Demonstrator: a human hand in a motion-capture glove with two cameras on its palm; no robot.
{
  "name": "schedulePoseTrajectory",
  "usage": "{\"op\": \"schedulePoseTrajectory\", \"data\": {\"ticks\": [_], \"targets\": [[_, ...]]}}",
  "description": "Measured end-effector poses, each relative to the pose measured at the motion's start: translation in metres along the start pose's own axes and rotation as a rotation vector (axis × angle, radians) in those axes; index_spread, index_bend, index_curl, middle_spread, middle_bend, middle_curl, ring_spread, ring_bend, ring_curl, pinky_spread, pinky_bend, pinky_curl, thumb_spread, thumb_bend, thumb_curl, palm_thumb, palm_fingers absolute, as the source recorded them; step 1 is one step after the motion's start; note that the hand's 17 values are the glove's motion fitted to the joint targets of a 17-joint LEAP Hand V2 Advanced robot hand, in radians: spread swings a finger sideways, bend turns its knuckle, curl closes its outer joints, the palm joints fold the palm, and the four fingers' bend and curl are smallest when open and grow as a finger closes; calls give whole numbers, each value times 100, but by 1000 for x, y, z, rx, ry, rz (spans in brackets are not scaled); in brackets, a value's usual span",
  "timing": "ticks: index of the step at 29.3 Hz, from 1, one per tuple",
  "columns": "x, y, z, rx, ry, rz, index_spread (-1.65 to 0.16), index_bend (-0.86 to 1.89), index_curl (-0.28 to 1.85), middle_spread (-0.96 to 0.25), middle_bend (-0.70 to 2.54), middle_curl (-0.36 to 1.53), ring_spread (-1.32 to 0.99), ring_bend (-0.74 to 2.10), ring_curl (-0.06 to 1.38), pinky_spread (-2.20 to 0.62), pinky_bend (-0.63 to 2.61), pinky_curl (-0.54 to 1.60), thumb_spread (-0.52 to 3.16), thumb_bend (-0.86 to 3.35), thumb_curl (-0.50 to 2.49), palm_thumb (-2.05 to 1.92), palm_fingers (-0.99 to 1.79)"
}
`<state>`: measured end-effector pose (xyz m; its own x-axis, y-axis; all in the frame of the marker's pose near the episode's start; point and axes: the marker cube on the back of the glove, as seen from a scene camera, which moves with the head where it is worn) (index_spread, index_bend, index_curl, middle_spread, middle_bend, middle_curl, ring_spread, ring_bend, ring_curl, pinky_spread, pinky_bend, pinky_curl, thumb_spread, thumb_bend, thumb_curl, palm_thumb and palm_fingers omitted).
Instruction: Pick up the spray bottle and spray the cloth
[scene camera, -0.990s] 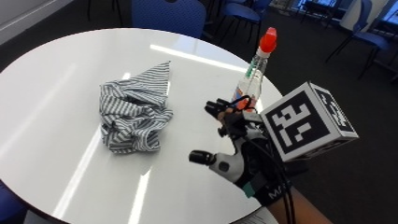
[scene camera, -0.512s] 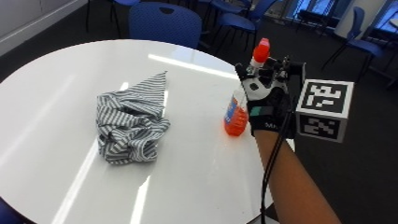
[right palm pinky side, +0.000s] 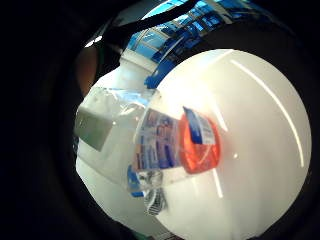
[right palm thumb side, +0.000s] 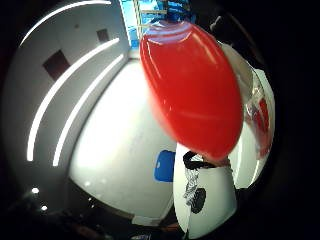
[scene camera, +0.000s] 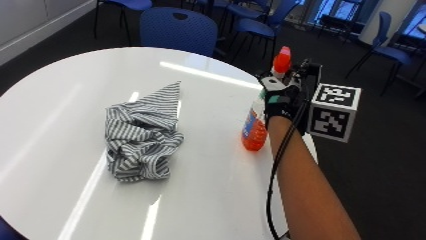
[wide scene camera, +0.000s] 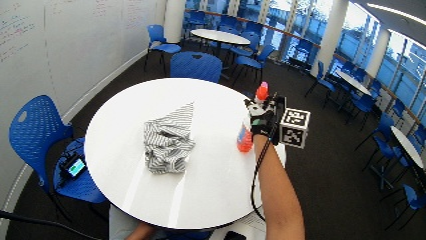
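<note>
Bottle (scene camera: 256, 125), upright near the right rim of the round table (scene camera: 60, 100), orange base on the surface, red cap uppermost. The gloved hand (scene camera: 283, 102) is at the bottle's upper body from the side away from the cloth (scene camera: 143, 135); the palm views show label and cap close to the palm. Whether the fingers are wrapped round the bottle or only beside it cannot be told, since the back of the hand hides them. The cloth lies crumpled at mid-table, well apart from the bottle. Risks, as judged: a grasp set high on a tall, narrow bottle may tip it toward the nearby rim; a nozzle not turned to the cloth would wet the table instead.
</note>
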<state>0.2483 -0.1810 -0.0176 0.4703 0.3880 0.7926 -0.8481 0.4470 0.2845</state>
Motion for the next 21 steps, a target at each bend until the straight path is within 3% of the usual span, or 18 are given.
{"op": "schedulePoseTrajectory", "data": {"ticks": [9, 21], "targets": [[7, -18, 5, -41, -2, 89, -33, 19, 29, -24, 46, 43, -18, 50, 36, 7, 10, 26, 81, 0, 46, 97, 97], [-16, -25, 1, -26, 40, -60, -31, 18, 36, -23, 49, 47, -20, 54, 41, -7, 23, 28, 67, -4, 53, 96, 123]]}}
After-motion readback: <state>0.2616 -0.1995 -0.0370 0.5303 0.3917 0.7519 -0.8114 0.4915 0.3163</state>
